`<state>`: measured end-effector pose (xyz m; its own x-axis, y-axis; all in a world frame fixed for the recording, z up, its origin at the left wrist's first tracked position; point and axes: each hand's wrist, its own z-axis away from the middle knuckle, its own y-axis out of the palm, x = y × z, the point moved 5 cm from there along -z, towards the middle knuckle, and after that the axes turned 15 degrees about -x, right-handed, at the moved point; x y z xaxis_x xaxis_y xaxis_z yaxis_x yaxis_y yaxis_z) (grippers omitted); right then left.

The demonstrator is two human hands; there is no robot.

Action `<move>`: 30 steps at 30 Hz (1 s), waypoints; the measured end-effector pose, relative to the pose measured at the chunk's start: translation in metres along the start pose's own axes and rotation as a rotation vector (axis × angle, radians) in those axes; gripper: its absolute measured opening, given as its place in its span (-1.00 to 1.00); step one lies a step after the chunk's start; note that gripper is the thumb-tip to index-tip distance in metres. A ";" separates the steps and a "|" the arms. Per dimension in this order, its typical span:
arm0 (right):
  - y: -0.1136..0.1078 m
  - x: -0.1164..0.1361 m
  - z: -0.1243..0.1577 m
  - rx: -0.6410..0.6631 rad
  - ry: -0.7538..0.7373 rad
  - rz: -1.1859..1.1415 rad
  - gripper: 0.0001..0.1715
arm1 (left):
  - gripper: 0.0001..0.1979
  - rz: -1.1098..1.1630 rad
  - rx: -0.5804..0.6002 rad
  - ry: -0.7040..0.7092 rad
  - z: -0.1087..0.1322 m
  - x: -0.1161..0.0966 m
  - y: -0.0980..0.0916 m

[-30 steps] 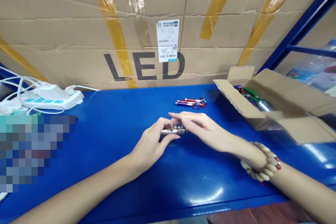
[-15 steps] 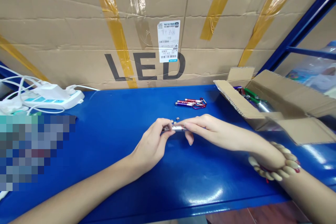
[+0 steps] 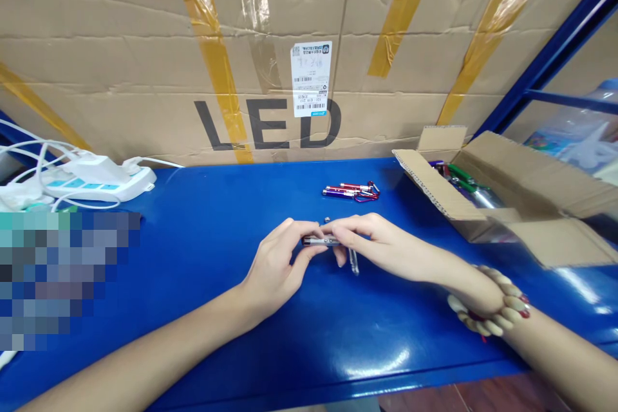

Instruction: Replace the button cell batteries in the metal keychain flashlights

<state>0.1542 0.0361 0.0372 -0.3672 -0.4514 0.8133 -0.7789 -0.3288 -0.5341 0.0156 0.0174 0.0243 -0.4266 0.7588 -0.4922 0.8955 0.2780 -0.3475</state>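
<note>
Both hands meet over the middle of the blue table (image 3: 203, 232). My left hand (image 3: 280, 264) pinches one end of a small silver keychain flashlight (image 3: 319, 241), which lies level between the hands. My right hand (image 3: 381, 244) pinches its other end, and a short clear or silver piece (image 3: 354, 261) hangs down from under those fingers. A tiny round button cell (image 3: 327, 219) lies on the table just behind the hands. A bead bracelet (image 3: 487, 315) is on my right wrist.
Several red and purple keychain flashlights (image 3: 351, 190) lie behind the hands. An open cardboard box (image 3: 521, 196) at right holds more. A white power strip (image 3: 91, 180) with cables sits far left. A large carton marked LED (image 3: 145, 77) walls the back.
My right hand went from fingers spread over the flashlight to a pinch on its end. Several small button cells seen beside the hands earlier are hidden or gone but for one.
</note>
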 end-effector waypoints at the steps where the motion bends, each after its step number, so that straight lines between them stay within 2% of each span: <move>1: 0.001 0.000 0.000 -0.009 -0.002 -0.008 -0.52 | -0.91 -0.001 -0.002 0.001 0.000 0.000 0.000; 4: 0.004 -0.001 -0.001 -0.028 0.003 -0.010 -0.53 | -0.94 -0.004 -0.005 -0.015 -0.002 0.000 0.000; 11: 0.003 -0.014 -0.003 -0.096 0.024 -0.051 -0.58 | -0.76 0.010 0.013 -0.202 -0.004 0.003 0.000; 15: 0.001 -0.018 -0.006 -0.127 0.018 -0.126 -0.62 | -0.88 0.105 -0.021 -0.368 -0.006 0.013 -0.003; 18: 0.001 -0.019 -0.007 -0.123 0.016 -0.134 -0.61 | -0.86 0.221 -0.082 -0.476 -0.006 0.022 -0.005; 22: 0.002 -0.021 -0.007 -0.133 0.034 -0.058 -0.57 | -0.82 0.299 -0.120 -0.491 -0.005 0.027 -0.006; 30: 0.003 -0.016 -0.006 -0.154 -0.016 -0.102 -0.65 | -0.85 0.184 -0.037 -0.500 -0.007 0.019 -0.004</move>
<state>0.1552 0.0476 0.0240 -0.2750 -0.4362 0.8568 -0.8809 -0.2427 -0.4063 0.0050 0.0352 0.0217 -0.2621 0.4263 -0.8658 0.9613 0.1942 -0.1954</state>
